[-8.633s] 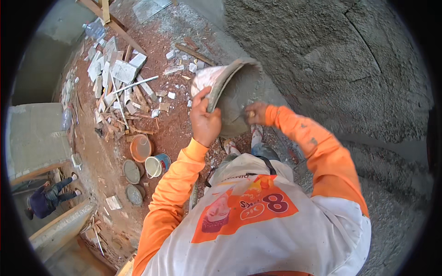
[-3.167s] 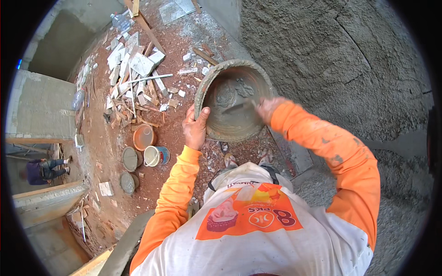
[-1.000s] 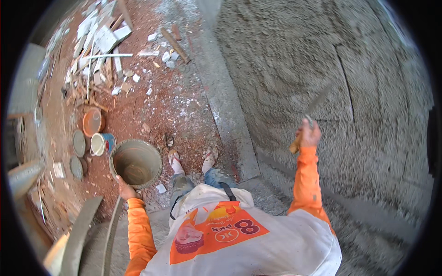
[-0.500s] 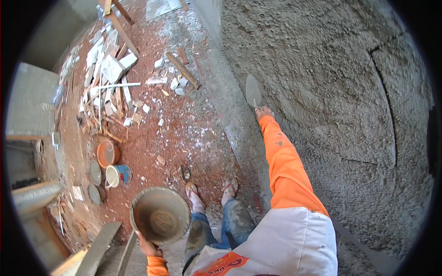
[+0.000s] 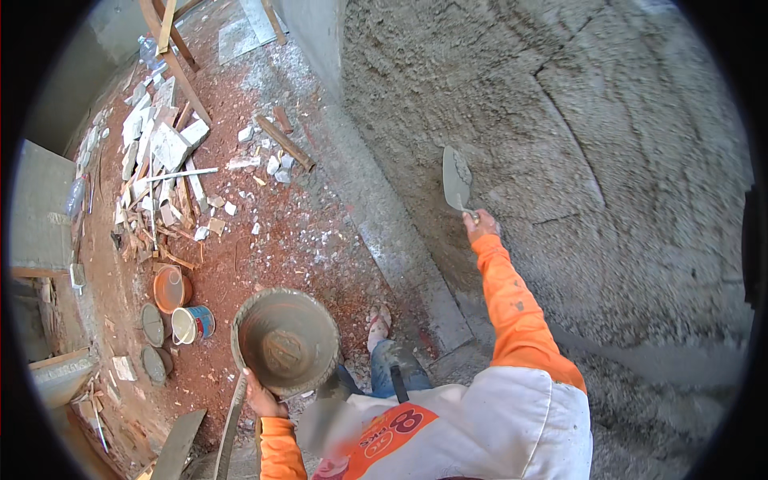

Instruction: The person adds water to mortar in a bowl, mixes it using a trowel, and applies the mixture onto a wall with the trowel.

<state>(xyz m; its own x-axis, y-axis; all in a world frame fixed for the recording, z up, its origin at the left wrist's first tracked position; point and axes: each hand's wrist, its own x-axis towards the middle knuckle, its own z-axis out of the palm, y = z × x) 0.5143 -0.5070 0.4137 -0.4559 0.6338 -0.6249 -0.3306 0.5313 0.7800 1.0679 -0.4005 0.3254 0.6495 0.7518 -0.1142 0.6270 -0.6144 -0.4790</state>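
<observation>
My right hand is closed on the handle of a pointed trowel, held up in front of the rough grey plastered wall. A little mortar sits on the trowel's blade; whether it touches the wall I cannot tell. At my waist, my left hand grips the rim of a round mortar bucket. Its inside is coated with grey mortar, and some lies at the bottom.
Broken boards and rubble lie heaped on the reddish dirt floor at far left. An orange bucket, a white and blue paint bucket and two grey buckets stand to my left. Wooden planks rise at lower left. A crack runs across the wall.
The view has shifted toward the wall, so the floor things sit further left. My right hand has moved along the wall, and the trowel's blade now shows mortar. My left hand still holds the bucket.
</observation>
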